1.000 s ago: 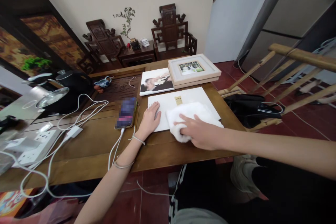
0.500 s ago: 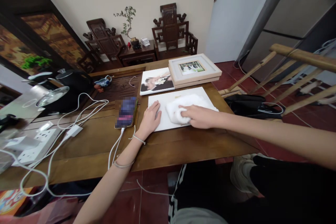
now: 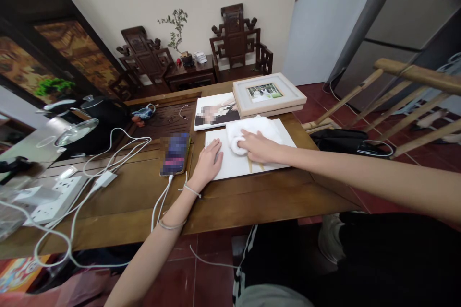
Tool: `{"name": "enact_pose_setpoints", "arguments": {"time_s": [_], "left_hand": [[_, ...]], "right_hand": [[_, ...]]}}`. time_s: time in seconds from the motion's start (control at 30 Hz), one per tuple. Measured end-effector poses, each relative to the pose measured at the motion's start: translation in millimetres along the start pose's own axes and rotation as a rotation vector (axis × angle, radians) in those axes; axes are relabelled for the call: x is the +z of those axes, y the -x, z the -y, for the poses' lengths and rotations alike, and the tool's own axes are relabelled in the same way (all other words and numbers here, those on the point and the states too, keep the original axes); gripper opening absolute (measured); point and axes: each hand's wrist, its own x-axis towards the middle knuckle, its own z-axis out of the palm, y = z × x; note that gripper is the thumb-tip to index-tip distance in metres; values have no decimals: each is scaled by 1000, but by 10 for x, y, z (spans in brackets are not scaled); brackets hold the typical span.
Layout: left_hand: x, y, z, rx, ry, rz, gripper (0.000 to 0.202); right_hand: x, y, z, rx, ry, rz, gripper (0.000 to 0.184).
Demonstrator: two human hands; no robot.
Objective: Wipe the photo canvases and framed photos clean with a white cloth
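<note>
A white board-like panel [image 3: 230,169] lies flat near the front edge of the wooden table, with a few yellowish marks on its face. My left hand [image 3: 209,162] rests flat on its left end, fingers stretched out. Bunched under my right hand [image 3: 260,147] is a white cloth [image 3: 268,127], gripped by the fingers and pressed on the panel's upper middle. The cloth hides part of the panel. Just behind lie a photo panel [image 3: 225,108] and a light wooden picture frame [image 3: 295,93] stacked on another one.
Left of my left hand, a phone [image 3: 176,153] is plugged into a white cable. Further left are a power strip [image 3: 54,199], tangled cables and a black pot [image 3: 84,136]. A bamboo chair [image 3: 414,74] stands to the right; carved chairs [image 3: 232,33] stand by the wall.
My right hand has moved the cloth away from me, from the panel's near edge to its far side, uncovering yellowish marks near the front. My left hand stays in place.
</note>
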Motion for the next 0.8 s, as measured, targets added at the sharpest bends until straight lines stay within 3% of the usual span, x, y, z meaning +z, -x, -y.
{"name": "enact_pose_setpoints", "arguments": {"time_s": [0.27, 0.43, 0.63, 0.8], "left_hand": [[-17, 9, -27, 6, -20, -4, 42], [-12, 14, -20, 11, -21, -12, 41], [2, 14, -7, 12, -9, -23, 41], [-7, 13, -22, 0, -19, -1, 42]], "right_hand": [[39, 643, 415, -108, -48, 55, 49], [-27, 909, 558, -136, -179, 133, 39], [-18, 964, 517, -176, -232, 137, 36], [-87, 759, 404, -121, -229, 143, 28]]}}
